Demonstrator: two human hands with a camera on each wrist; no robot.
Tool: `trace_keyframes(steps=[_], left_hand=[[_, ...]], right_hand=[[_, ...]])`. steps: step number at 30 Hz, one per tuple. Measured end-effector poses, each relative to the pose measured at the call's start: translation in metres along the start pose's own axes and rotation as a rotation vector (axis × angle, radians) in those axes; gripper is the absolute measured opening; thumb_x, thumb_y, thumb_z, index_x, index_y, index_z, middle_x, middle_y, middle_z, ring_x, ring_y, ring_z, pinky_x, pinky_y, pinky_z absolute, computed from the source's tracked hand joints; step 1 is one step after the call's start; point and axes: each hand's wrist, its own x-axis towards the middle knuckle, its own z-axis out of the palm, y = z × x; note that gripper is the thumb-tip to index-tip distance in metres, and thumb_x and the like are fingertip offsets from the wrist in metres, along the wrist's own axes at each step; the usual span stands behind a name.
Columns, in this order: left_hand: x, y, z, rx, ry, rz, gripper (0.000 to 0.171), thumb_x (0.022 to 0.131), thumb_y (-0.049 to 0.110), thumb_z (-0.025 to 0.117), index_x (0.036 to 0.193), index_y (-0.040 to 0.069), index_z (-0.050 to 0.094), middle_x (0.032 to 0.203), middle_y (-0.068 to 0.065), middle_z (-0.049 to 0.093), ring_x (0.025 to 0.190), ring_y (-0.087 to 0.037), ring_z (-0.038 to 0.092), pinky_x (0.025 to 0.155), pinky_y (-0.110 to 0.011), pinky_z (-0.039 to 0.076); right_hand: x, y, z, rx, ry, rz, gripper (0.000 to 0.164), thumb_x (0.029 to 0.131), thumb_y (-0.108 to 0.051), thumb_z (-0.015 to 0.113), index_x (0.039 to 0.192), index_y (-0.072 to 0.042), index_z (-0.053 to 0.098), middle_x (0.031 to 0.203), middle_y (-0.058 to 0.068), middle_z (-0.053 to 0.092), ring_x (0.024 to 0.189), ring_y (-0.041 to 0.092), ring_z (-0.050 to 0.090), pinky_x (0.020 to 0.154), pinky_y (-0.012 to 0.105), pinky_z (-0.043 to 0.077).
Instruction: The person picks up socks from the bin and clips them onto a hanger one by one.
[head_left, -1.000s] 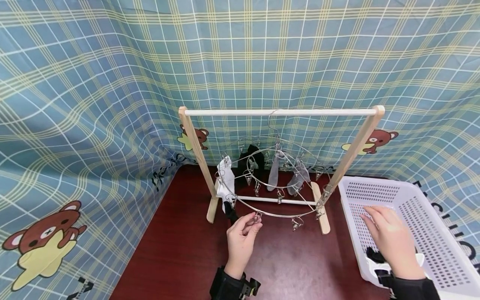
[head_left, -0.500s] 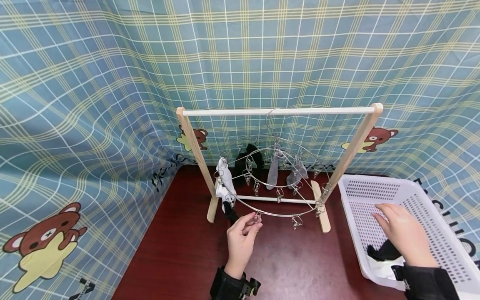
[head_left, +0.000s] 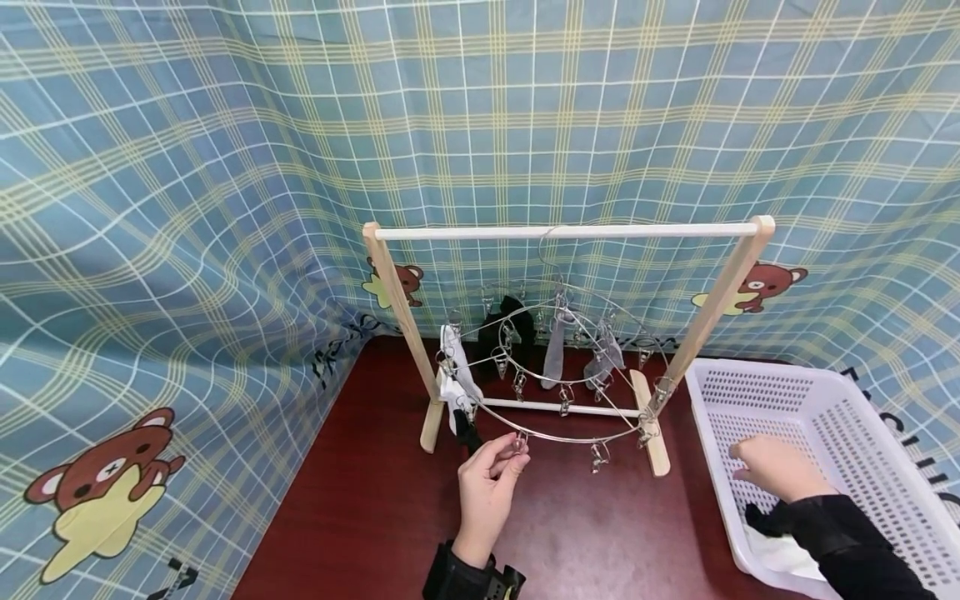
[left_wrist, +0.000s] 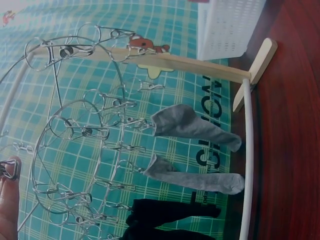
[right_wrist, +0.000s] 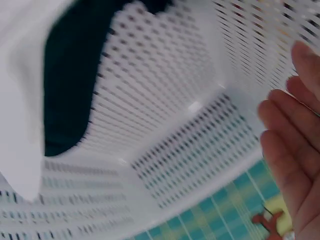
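At the front of the round wire sock hanger, my left hand pinches a metal clip between thumb and fingers. The left wrist view shows only a fingertip against that clip. My right hand is over the white basket, its fingers loosely bent with nothing in them. Below it in the basket lie a black sock and white cloth, partly hidden by the sleeve. Socks hang from other clips: a white one with a black end, black ones and two grey ones.
The hanger is hooked on the white top bar of a wooden stand. Several unused clips dangle round the rings. A dark red table lies beneath, with a checked cloth behind and to the left.
My right hand first shifts right over the basket, then comes back left and turns, the forearm reaching in from the right. My left hand stays at the clip. The head view shifts slightly.
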Motion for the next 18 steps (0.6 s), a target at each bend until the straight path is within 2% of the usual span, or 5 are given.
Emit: trace_keyframes(steps=[4, 10, 13, 18], left_hand=[[-0.001, -0.001, 0.0, 0.01, -0.004, -0.006, 0.022, 0.069, -0.016, 0.064, 0.09, -0.014, 0.057, 0.078, -0.024, 0.061, 0.066, -0.033, 0.062, 0.058, -0.024, 0.053], [-0.004, -0.004, 0.0, 0.012, -0.018, -0.014, 0.021, 0.07, -0.014, 0.065, 0.09, -0.014, 0.057, 0.079, -0.024, 0.061, 0.067, -0.032, 0.063, 0.058, -0.023, 0.053], [-0.003, -0.005, 0.0, 0.008, -0.02, -0.015, 0.022, 0.069, -0.015, 0.064, 0.089, -0.015, 0.057, 0.079, -0.023, 0.061, 0.067, -0.031, 0.063, 0.058, -0.024, 0.053], [-0.002, -0.006, -0.001, 0.02, -0.015, -0.017, 0.023, 0.069, -0.016, 0.065, 0.09, -0.012, 0.058, 0.079, -0.022, 0.061, 0.068, -0.029, 0.063, 0.058, -0.024, 0.053]], right_hand=[[0.0, 0.009, 0.03, 0.038, -0.079, -0.006, 0.019, 0.058, -0.011, 0.076, 0.069, -0.011, 0.06, 0.064, -0.002, 0.056, 0.059, 0.019, 0.055, 0.054, 0.039, 0.046], [-0.008, 0.015, 0.074, 0.108, -0.069, -0.007, 0.023, 0.055, -0.01, 0.075, 0.065, -0.02, 0.057, 0.064, -0.004, 0.058, 0.061, 0.017, 0.056, 0.058, 0.04, 0.047], [-0.012, 0.016, 0.086, 0.143, -0.067, -0.007, 0.023, 0.057, -0.009, 0.073, 0.065, -0.022, 0.056, 0.066, -0.004, 0.058, 0.062, 0.016, 0.057, 0.058, 0.04, 0.048], [-0.013, 0.019, 0.091, 0.136, -0.113, 0.08, 0.024, 0.056, -0.007, 0.072, 0.063, -0.019, 0.052, 0.064, -0.003, 0.056, 0.059, 0.017, 0.054, 0.054, 0.041, 0.046]])
